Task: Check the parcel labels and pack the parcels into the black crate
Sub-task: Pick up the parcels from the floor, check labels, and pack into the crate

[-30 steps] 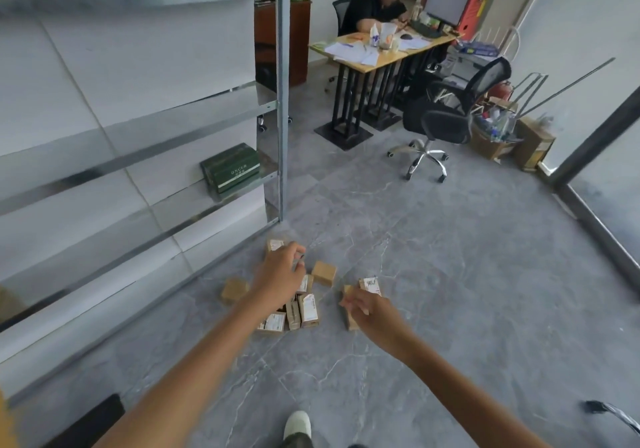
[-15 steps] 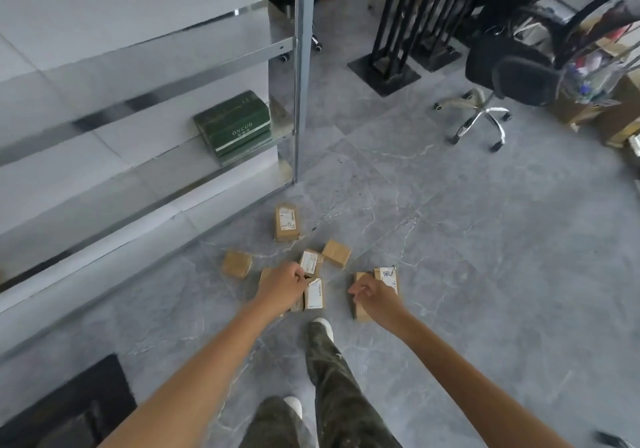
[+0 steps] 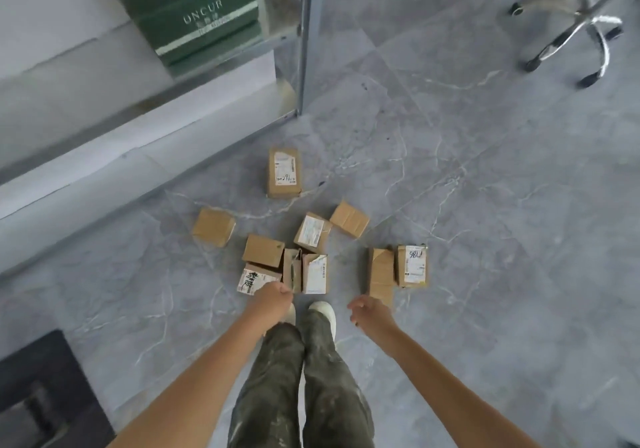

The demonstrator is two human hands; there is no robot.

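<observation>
Withdrawing from parcels (image 3: 314, 273) | left hand (image 3: 273, 297): grip unclear; right hand (image 3: 367, 313): loose, empty

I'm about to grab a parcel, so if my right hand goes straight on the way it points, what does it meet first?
Probably the white-labelled parcel ahead of your shoes, forward-left of your right hand. The plain brown parcel sits just right of that line. Depth is unclear.

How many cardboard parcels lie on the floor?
10 parcels: farthest one; left one; central six; right pair. Others may hide underneath.
</observation>
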